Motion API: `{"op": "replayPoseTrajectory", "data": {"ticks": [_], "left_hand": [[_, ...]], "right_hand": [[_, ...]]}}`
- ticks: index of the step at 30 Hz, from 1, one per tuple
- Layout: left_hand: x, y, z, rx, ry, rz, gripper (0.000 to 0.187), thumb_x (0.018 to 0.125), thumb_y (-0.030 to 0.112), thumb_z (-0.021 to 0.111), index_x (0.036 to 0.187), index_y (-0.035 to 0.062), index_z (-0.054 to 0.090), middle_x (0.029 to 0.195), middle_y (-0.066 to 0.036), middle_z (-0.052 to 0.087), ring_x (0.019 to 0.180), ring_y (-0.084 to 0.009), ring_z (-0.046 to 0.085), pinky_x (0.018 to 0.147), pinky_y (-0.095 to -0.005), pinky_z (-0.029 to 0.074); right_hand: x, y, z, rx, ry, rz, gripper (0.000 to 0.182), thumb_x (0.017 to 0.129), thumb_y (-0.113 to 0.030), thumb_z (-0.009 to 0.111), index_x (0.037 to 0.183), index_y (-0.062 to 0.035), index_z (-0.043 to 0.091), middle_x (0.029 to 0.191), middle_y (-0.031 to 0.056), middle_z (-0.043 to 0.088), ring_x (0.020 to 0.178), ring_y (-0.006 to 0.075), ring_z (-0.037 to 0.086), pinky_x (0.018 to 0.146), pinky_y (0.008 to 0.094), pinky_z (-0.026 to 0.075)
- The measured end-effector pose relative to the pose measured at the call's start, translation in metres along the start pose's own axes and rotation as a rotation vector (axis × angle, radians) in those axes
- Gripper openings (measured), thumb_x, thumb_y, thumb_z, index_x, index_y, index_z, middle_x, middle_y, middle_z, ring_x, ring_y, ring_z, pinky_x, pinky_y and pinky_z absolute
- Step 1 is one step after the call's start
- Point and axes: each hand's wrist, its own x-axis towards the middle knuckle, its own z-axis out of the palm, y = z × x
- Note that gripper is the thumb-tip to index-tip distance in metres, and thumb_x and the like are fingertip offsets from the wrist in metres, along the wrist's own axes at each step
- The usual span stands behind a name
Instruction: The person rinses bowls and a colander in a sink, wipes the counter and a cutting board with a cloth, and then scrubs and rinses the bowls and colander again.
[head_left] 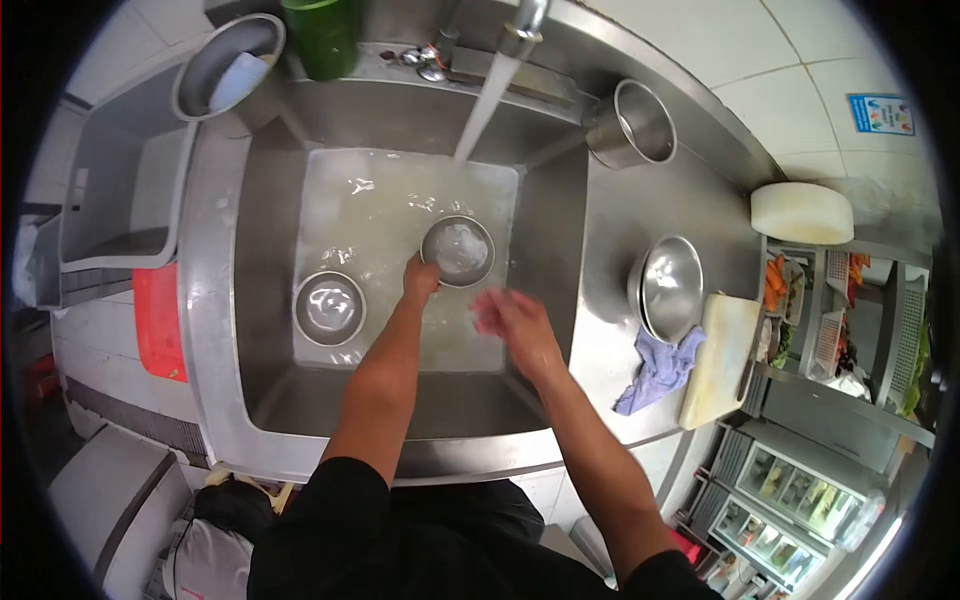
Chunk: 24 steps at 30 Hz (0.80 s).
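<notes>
Over the cloudy water in the sink, my left hand (422, 275) grips the rim of a round metal bowl (458, 252) with some whitish water inside. My right hand (512, 322) hovers just right of that bowl, apart from it. Its fingers are a little blurred but look spread, and I see nothing in them. A second metal bowl (330, 309) sits in the water to the left. From the tap (522, 38) a stream of water runs into the steel sink (545, 230).
On the right counter are a metal pot (645, 125), stacked metal bowls (672, 290), a purple cloth (660, 372) and a cutting board (722, 360). At the back left stand a green container (322, 38) and a bowl holding a sponge (238, 82). A grey bin (125, 180) is at the far left.
</notes>
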Motion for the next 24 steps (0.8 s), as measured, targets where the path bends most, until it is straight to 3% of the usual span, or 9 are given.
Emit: {"op": "replayPoseTrajectory", "data": {"ticks": [2,5,7,8,11,14,16,18,24], "left_hand": [[-0.027,0.022,-0.02,-0.128,-0.014,0.072,0.05,0.079,0.007,0.05,0.129,0.0047,0.052,0.101,-0.013,0.066,0.07,-0.0215,0.066,0.05,-0.0308,0.054],[-0.065,0.067,-0.058,-0.294,-0.017,0.089,0.052,0.081,0.007,0.049,0.132,0.006,0.047,0.098,-0.01,0.065,0.066,-0.0166,0.063,0.049,-0.0282,0.053],[-0.079,0.085,-0.085,-0.355,-0.091,0.106,0.053,0.083,0.007,0.05,0.135,0.0065,0.043,0.097,-0.01,0.063,0.063,-0.0155,0.061,0.049,-0.0273,0.052],[-0.084,0.094,-0.099,-0.357,-0.077,0.113,0.053,0.083,0.007,0.05,0.135,0.0065,0.043,0.097,-0.01,0.063,0.063,-0.0155,0.061,0.049,-0.0273,0.052],[-0.09,0.11,-0.142,-0.242,-0.219,0.113,0.051,0.086,0.014,0.054,0.135,0.0068,0.043,0.104,-0.013,0.063,0.074,-0.0195,0.064,0.06,-0.0333,0.056],[-0.084,0.101,-0.179,-0.728,-0.352,0.017,0.06,0.087,0.023,0.06,0.141,0.0061,0.039,0.117,-0.018,0.062,0.094,-0.0274,0.065,0.078,-0.0408,0.056],[-0.036,0.051,-0.202,0.444,0.248,0.086,0.073,0.086,0.032,0.063,0.147,0.0065,0.032,0.129,-0.022,0.057,0.115,-0.0342,0.059,0.092,-0.0447,0.051],[-0.027,-0.017,-0.212,1.057,0.553,0.127,0.075,0.084,0.032,0.063,0.147,0.005,0.033,0.132,-0.023,0.054,0.119,-0.0356,0.057,0.094,-0.0425,0.05],[-0.011,-0.033,-0.209,0.892,0.112,-0.241,0.045,0.085,0.021,0.056,0.128,0.0096,0.059,0.122,-0.024,0.061,0.116,-0.0358,0.059,0.093,-0.0426,0.051]], "right_hand": [[0.06,-0.017,0.031,0.029,-0.149,-0.069,0.031,0.097,-0.028,0.058,0.108,0.0001,0.065,0.096,0.0095,0.068,0.078,0.0151,0.063,0.074,0.0303,0.053],[0.124,-0.029,0.064,-0.678,0.067,-0.287,0.037,0.09,-0.029,0.063,0.113,0.0004,0.063,0.095,0.0105,0.068,0.079,0.017,0.063,0.078,0.0324,0.053],[0.135,-0.026,0.08,-1.047,0.639,-0.684,0.031,0.081,-0.022,0.067,0.106,-0.0039,0.067,0.099,0.0193,0.069,0.09,0.04,0.067,0.086,0.0437,0.052],[0.141,-0.023,0.083,-1.04,0.626,-0.694,0.031,0.081,-0.022,0.067,0.106,-0.0039,0.067,0.099,0.0193,0.069,0.09,0.04,0.067,0.086,0.0437,0.052],[0.164,-0.009,0.072,-0.964,0.342,-0.276,0.039,0.079,-0.019,0.068,0.114,-0.0021,0.063,0.098,0.0184,0.069,0.087,0.0343,0.068,0.075,0.0412,0.056],[0.174,-0.008,0.073,-0.519,0.088,0.03,0.046,0.08,-0.022,0.07,0.118,0.0005,0.058,0.092,0.0153,0.066,0.079,0.0273,0.067,0.059,0.0359,0.056],[0.175,-0.017,0.076,-0.368,0.039,-0.057,0.049,0.082,-0.025,0.07,0.119,0.0044,0.055,0.087,0.0124,0.063,0.071,0.0216,0.064,0.049,0.0314,0.053],[0.18,-0.033,0.081,-0.373,0.014,-0.075,0.049,0.082,-0.026,0.069,0.118,0.0055,0.055,0.087,0.0122,0.062,0.067,0.0214,0.063,0.049,0.0319,0.053],[0.147,-0.108,0.08,-0.652,-0.166,-0.117,0.046,0.087,-0.022,0.058,0.122,0.0054,0.051,0.091,0.017,0.065,0.062,0.0237,0.065,0.054,0.0345,0.055]]}}
